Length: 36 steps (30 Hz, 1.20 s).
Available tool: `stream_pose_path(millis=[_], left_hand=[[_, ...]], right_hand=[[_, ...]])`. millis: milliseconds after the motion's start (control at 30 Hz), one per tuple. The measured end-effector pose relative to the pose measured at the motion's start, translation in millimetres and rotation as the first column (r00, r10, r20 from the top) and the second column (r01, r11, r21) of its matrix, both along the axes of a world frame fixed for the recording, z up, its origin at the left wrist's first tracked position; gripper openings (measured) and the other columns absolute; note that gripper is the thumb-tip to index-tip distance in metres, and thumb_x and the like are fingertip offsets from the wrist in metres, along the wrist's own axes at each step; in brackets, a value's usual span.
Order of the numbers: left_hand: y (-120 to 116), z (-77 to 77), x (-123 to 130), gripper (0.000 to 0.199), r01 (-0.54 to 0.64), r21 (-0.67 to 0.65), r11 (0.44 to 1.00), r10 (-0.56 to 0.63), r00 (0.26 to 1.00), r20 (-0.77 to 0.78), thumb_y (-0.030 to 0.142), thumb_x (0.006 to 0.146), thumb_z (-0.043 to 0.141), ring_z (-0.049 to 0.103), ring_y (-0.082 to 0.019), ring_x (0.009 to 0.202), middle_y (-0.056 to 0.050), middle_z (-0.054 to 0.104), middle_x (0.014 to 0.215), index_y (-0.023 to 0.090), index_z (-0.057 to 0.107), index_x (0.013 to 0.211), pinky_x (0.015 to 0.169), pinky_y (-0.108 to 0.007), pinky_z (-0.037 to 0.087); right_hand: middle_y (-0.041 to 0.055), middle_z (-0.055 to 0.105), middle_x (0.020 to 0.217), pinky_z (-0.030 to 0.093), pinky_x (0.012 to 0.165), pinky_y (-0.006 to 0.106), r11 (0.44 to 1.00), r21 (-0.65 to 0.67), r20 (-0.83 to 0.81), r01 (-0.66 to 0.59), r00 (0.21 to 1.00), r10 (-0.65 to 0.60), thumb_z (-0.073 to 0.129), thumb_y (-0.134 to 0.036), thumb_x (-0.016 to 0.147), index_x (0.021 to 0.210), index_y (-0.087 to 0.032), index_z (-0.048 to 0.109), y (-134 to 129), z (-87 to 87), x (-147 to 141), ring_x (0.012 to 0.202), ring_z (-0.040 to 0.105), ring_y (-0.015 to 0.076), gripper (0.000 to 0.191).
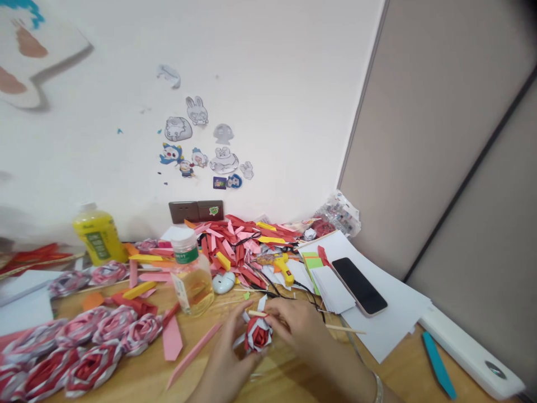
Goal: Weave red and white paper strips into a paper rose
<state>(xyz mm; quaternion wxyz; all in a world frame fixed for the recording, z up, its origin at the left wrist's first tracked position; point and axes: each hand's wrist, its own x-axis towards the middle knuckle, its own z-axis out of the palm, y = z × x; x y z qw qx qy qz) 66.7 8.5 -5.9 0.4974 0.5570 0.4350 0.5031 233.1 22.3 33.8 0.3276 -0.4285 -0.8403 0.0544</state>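
Observation:
A small red-and-white folded paper rose (259,336) is between my two hands, over the front middle of the table. My left hand (229,352) curls round its left side, thumb below and fingers above. My right hand (297,324) pinches at its upper right edge, where a white paper strip end (262,303) sticks up. A short pale stick-like piece (257,314) lies across the top of the rose; I cannot tell which hand bears it. Left of my hands lie a pink paper strip (195,355) and several finished paper roses (94,366) in red, pink and white.
Behind my hands are a yellow glue gun (283,268), a heap of folded paper strips (230,246), a clear jar (193,285) and a white earphone case (224,282). A yellow bottle (100,235) stands left. At right are a phone (359,285), white paper (381,336) and a teal tool (438,364).

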Motion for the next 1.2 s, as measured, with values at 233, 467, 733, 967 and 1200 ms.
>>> stream_pose_path(millis=[233,467,733,967,1200], left_hand=[[0,-0.4,0,0.062,-0.042,-0.011,0.999,0.042,0.999,-0.004,0.022,0.061,0.072,0.059,-0.027,0.11,-0.011,0.062,0.116,0.022,0.047,0.118,0.084,-0.034,0.054],[2,-3.2,0,0.062,0.008,0.025,1.0,-0.007,1.0,-0.013,0.018,0.063,0.071,0.061,-0.026,0.106,-0.009,0.062,0.115,0.023,0.045,0.119,0.083,-0.034,0.054],[1,-5.3,0,0.062,0.015,0.005,1.0,-0.015,1.0,-0.024,0.018,0.063,0.07,0.059,-0.027,0.108,-0.011,0.059,0.119,0.022,0.045,0.12,0.083,-0.035,0.053],[0,-5.0,-1,0.062,0.006,-0.008,1.0,-0.006,1.0,-0.019,0.015,0.061,0.068,0.063,-0.025,0.1,-0.009,0.062,0.113,0.022,0.046,0.119,0.08,-0.034,0.054],[0,-2.8,1,0.063,0.019,-0.016,1.0,-0.019,1.0,-0.004,0.018,0.063,0.069,0.059,-0.027,0.108,-0.011,0.057,0.122,0.022,0.044,0.12,0.082,-0.035,0.054]], right_hand=[[0.0044,0.064,0.076,0.042,0.064,0.024,0.976,0.207,0.014,-0.063,0.998,0.061,0.039,-0.022,0.095,0.082,-0.017,0.06,-1,0.3,0,0.072,0.058,0.0149,0.025],[0.0013,0.06,0.086,0.042,0.069,0.022,0.997,0.055,-0.024,-0.059,0.998,0.061,0.055,-0.019,0.087,0.083,-0.019,0.061,-5,7.9,-2,0.078,0.057,0.0131,0.006],[0.0033,0.059,0.085,0.044,0.066,0.022,0.993,0.058,-0.051,-0.104,0.993,0.107,0.048,-0.017,0.09,0.085,-0.018,0.061,-4,5.0,0,0.073,0.058,0.013,0.014],[0.0036,0.061,0.083,0.044,0.063,0.021,0.992,0.091,0.002,-0.083,0.997,0.083,0.043,-0.022,0.094,0.086,-0.019,0.06,-2,1.8,0,0.071,0.058,0.0134,0.019],[0.0026,0.061,0.082,0.043,0.064,0.022,0.995,0.049,-0.144,-0.085,0.985,0.092,0.051,-0.023,0.09,0.082,-0.019,0.062,-3,3.4,-1,0.072,0.058,0.0136,0.014]])
